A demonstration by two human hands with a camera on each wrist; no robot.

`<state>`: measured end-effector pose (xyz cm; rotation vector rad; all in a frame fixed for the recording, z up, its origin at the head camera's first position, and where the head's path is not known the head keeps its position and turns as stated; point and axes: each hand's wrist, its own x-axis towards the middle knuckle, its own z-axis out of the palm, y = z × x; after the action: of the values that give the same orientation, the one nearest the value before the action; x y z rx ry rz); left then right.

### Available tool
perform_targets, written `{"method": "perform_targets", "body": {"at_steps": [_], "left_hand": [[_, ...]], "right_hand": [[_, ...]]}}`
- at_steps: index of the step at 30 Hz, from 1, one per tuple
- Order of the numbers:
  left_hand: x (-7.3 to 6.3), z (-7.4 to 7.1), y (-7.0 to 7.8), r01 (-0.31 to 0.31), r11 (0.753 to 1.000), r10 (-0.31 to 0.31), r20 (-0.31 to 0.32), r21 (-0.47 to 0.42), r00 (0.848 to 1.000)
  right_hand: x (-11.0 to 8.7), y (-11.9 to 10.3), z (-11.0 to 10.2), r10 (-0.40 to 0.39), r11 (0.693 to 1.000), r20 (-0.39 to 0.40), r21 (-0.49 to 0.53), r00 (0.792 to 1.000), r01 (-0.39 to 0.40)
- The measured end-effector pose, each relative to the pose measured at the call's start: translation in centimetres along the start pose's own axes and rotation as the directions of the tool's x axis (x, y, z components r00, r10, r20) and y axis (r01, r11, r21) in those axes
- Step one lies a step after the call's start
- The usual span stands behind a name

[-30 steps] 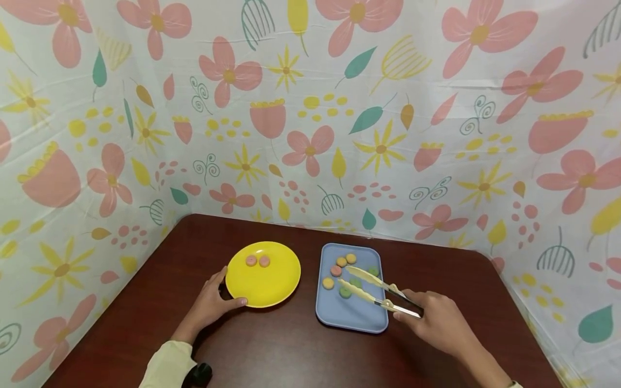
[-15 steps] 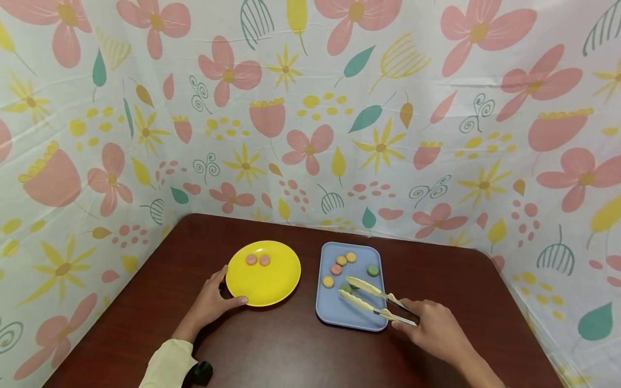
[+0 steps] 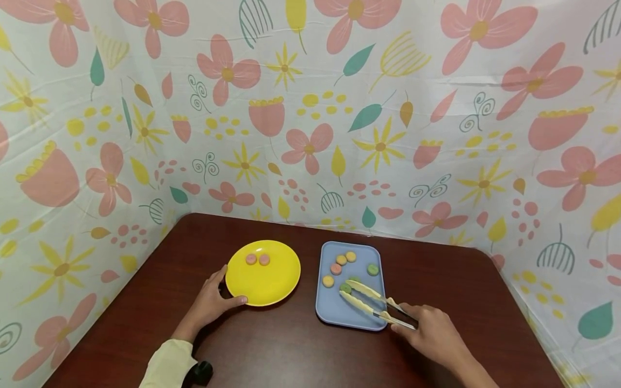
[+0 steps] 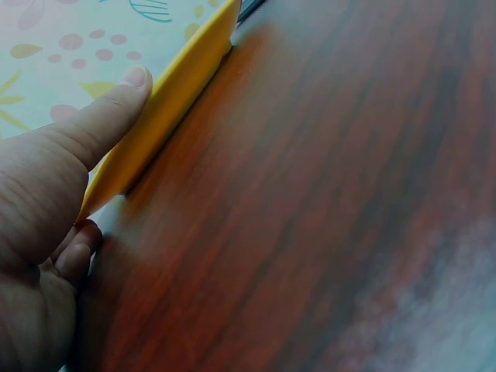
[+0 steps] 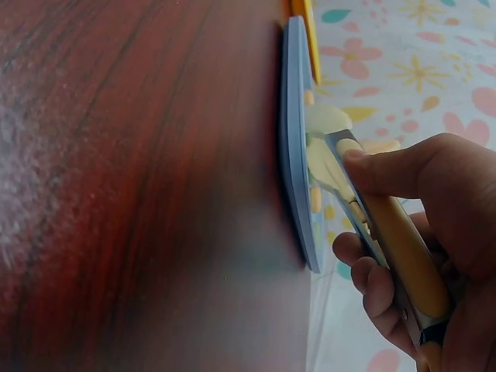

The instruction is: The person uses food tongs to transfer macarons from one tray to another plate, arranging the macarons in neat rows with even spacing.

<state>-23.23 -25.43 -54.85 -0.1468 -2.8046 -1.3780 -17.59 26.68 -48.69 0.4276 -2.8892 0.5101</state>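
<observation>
One pair of tongs (image 3: 359,304), held over the blue tray: two slim arms, scalloped pale-yellow tips, metal shanks, yellowish grip covering in the right wrist view; tips parted, one to each side of a green disc (image 3: 345,288). Right hand (image 3: 433,331): grasping the tongs, thumb along one arm. Blue tray (image 3: 335,310): rectangular, rounded corners, raised rim, on the dark reddish-brown table (image 3: 271,345); bearing small round discs, namely three yellow, one pink (image 3: 336,268) and three green, a lone green one near the right edge. Yellow plate (image 3: 264,283): round, glossy, to the left of the tray and apart from it; two pink discs side by side towards its far edge. Left hand (image 3: 212,298): gripping the near-left rim of the plate, thumb against the edge. Obscured: one green disc, mostly behind the upper tong arm; whether the tips touch the green disc between them cannot be told. In the right wrist view the tray stands edge-on, its discs largely concealed, the plate a cut-off sliver. In the left wrist view the plate runs out of frame at top, its upper face unseen.
</observation>
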Motion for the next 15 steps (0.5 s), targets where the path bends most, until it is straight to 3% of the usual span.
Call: {"method": "perform_targets", "body": {"at_steps": [15], "left_hand": [[-0.01, 0.04, 0.02, -0.01, 1.0, 0.01, -0.006, 0.002, 1.0]], "right_hand": [[-0.1, -0.08, -0.13, 0.038, 0.998, 0.044, 0.04, 0.998, -0.039]]}}
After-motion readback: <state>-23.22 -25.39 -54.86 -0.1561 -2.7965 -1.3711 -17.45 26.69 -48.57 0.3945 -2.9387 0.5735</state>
